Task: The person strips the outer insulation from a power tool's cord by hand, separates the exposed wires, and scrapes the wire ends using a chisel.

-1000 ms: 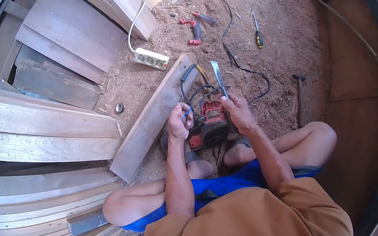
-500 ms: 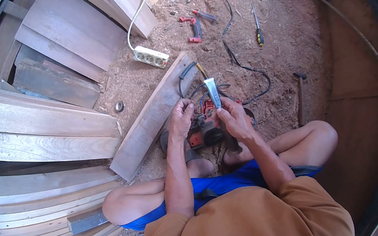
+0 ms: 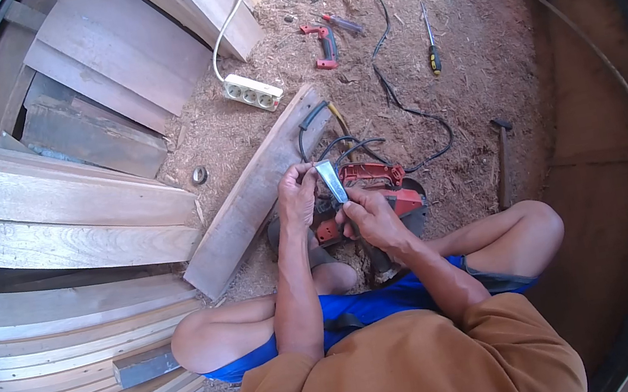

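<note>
My right hand point(image 3: 370, 216) is closed around the narrow end of a shiny silver tapered tool point(image 3: 333, 182), whose exact kind I cannot make out. The tool's wide end reaches the fingertips of my left hand point(image 3: 297, 197). Those fingers are pinched together on a thin black cable point(image 3: 301, 142) that loops down into them; its end is hidden. Below both hands, between my legs, a red and black power tool point(image 3: 405, 200) lies on the floor with its red handle point(image 3: 372, 172) uppermost. My forearms and hands cover part of it.
A wooden board point(image 3: 255, 185) lies at a slant beside my left hand. Further off are a white power strip point(image 3: 253, 92), a red handle-shaped part point(image 3: 324, 46), screwdrivers point(image 3: 434, 58), a hammer point(image 3: 502, 162) and a tape roll point(image 3: 200, 175). Stacked planks point(image 3: 68, 198) line the left.
My right hand has tilted the silver tool leftward and brought its wide end against my left fingertips. The power tool's red handle shows more now. My left hand has risen slightly.
</note>
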Motion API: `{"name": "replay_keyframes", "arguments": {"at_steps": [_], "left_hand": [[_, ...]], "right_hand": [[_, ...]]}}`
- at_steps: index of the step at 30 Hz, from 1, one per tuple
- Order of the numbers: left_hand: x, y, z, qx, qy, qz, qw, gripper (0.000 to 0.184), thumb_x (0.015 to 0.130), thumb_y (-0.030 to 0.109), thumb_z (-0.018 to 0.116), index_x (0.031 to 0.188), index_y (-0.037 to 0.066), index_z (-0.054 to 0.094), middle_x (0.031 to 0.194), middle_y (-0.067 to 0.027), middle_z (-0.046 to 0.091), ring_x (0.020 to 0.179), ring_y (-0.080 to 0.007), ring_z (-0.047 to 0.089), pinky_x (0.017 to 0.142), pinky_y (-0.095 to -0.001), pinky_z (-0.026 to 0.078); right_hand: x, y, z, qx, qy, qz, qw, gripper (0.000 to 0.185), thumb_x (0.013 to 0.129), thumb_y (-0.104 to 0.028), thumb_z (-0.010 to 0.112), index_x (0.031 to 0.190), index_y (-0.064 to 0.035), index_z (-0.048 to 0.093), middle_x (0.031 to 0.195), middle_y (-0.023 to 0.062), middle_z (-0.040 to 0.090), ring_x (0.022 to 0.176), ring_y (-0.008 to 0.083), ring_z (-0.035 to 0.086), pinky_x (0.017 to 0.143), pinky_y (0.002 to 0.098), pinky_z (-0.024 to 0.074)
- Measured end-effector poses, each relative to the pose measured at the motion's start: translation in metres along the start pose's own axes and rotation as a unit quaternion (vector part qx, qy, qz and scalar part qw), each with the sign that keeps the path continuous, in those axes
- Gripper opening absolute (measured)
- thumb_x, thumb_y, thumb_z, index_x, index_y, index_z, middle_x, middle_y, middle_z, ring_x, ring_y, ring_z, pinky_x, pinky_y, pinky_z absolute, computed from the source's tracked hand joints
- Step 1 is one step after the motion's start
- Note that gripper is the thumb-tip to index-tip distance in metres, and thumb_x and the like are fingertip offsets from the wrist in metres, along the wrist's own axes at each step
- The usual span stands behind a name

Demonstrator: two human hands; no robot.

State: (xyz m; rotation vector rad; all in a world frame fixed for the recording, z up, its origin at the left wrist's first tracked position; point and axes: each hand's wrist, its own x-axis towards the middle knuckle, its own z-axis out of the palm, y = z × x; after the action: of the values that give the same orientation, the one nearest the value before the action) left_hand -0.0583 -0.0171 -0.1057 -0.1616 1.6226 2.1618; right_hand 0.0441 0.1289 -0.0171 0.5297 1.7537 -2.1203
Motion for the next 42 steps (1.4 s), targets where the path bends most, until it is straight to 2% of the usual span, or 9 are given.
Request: {"name": "replay_keyframes", "arguments": {"at_steps": [4, 7, 13, 20, 23, 31, 34, 37, 42], "left_hand": [[0.001, 0.001, 0.003, -0.017, 0.004, 0.0, 1.0, 0.01, 0.098, 0.007, 0.065, 0.105, 0.001, 0.068, 0.081, -0.0006, 0.068, 0.058, -0.0009, 0.052, 0.051, -0.0171, 0.04], [0.002, 0.001, -0.001, -0.014, -0.001, -0.008, 1.0, 0.012, 0.097, 0.006, 0.066, 0.107, -0.001, 0.068, 0.086, -0.0029, 0.07, 0.064, -0.0031, 0.059, 0.056, -0.0179, 0.046], [-0.001, 0.003, 0.007, -0.034, 0.002, 0.006, 0.999, 0.015, 0.097, 0.005, 0.066, 0.11, -0.002, 0.067, 0.097, -0.0076, 0.072, 0.079, -0.0088, 0.068, 0.072, -0.0226, 0.056], [0.0, -0.002, 0.002, -0.02, -0.006, 0.024, 0.999, 0.009, 0.097, 0.005, 0.066, 0.105, 0.001, 0.067, 0.091, -0.003, 0.071, 0.075, -0.0055, 0.065, 0.067, -0.0194, 0.052], [-0.003, 0.005, 0.006, -0.012, -0.002, 0.022, 1.0, 0.008, 0.097, 0.006, 0.066, 0.104, 0.003, 0.067, 0.087, -0.0003, 0.07, 0.07, -0.0032, 0.061, 0.062, -0.0176, 0.047], [-0.003, 0.009, 0.01, -0.002, 0.004, 0.02, 1.0, 0.01, 0.096, 0.011, 0.069, 0.103, 0.004, 0.066, 0.083, 0.0015, 0.067, 0.066, -0.0021, 0.055, 0.06, -0.0173, 0.044], [-0.001, 0.006, 0.006, 0.004, -0.005, 0.043, 0.999, 0.009, 0.095, 0.01, 0.068, 0.099, 0.003, 0.065, 0.083, -0.0012, 0.068, 0.069, -0.005, 0.061, 0.062, -0.0216, 0.05], [-0.003, 0.007, 0.009, -0.017, -0.002, 0.041, 0.999, 0.011, 0.095, 0.012, 0.07, 0.101, 0.004, 0.065, 0.082, 0.001, 0.067, 0.067, -0.0022, 0.056, 0.06, -0.0178, 0.045], [-0.004, 0.011, 0.009, -0.012, -0.004, 0.027, 1.0, 0.013, 0.094, 0.013, 0.071, 0.101, 0.004, 0.064, 0.084, 0.0005, 0.068, 0.068, -0.0024, 0.057, 0.061, -0.0176, 0.046]], "right_hand": [[0.0, 0.001, 0.004, -0.003, -0.007, 0.011, 1.0, 0.036, 0.104, -0.01, 0.044, 0.135, 0.0014, 0.058, 0.085, 0.0019, 0.064, 0.063, 0.0077, 0.058, 0.058, 0.0253, 0.0491], [0.0, 0.003, 0.006, -0.004, -0.01, 0.017, 1.0, 0.033, 0.104, -0.011, 0.044, 0.131, 0.0011, 0.06, 0.084, 0.0013, 0.064, 0.063, 0.0076, 0.057, 0.059, 0.0252, 0.0483], [-0.002, -0.001, 0.008, -0.009, -0.007, 0.032, 0.999, 0.028, 0.104, -0.013, 0.044, 0.12, 0.0003, 0.062, 0.084, 0.0008, 0.063, 0.064, 0.0074, 0.056, 0.06, 0.0252, 0.0471], [0.002, 0.006, 0.006, -0.005, -0.005, 0.023, 1.0, 0.026, 0.104, -0.012, 0.044, 0.118, 0.0, 0.063, 0.083, 0.0011, 0.063, 0.064, 0.0079, 0.057, 0.06, 0.0259, 0.0477], [0.004, 0.009, 0.006, -0.001, -0.001, 0.009, 1.0, 0.024, 0.104, -0.013, 0.043, 0.098, 0.0006, 0.062, 0.079, 0.0045, 0.065, 0.062, 0.0085, 0.06, 0.058, 0.0267, 0.0505], [0.002, 0.006, 0.011, 0.032, -0.002, 0.01, 0.999, 0.024, 0.104, -0.013, 0.043, 0.097, 0.0005, 0.062, 0.078, 0.0038, 0.064, 0.06, 0.0082, 0.058, 0.055, 0.0268, 0.0492], [0.002, 0.007, 0.011, 0.022, 0.003, 0.002, 1.0, 0.024, 0.104, -0.013, 0.043, 0.097, 0.0007, 0.062, 0.078, 0.0039, 0.063, 0.059, 0.0083, 0.058, 0.054, 0.0269, 0.0489], [0.003, 0.008, 0.01, 0.017, 0.005, -0.004, 1.0, 0.024, 0.104, -0.013, 0.044, 0.097, 0.0009, 0.062, 0.078, 0.0041, 0.063, 0.059, 0.0085, 0.058, 0.054, 0.0269, 0.0488], [0.002, 0.006, 0.01, 0.024, -0.005, 0.004, 1.0, 0.022, 0.105, -0.012, 0.044, 0.102, 0.0005, 0.062, 0.08, 0.0034, 0.063, 0.06, 0.0086, 0.058, 0.055, 0.0266, 0.0489]]}}
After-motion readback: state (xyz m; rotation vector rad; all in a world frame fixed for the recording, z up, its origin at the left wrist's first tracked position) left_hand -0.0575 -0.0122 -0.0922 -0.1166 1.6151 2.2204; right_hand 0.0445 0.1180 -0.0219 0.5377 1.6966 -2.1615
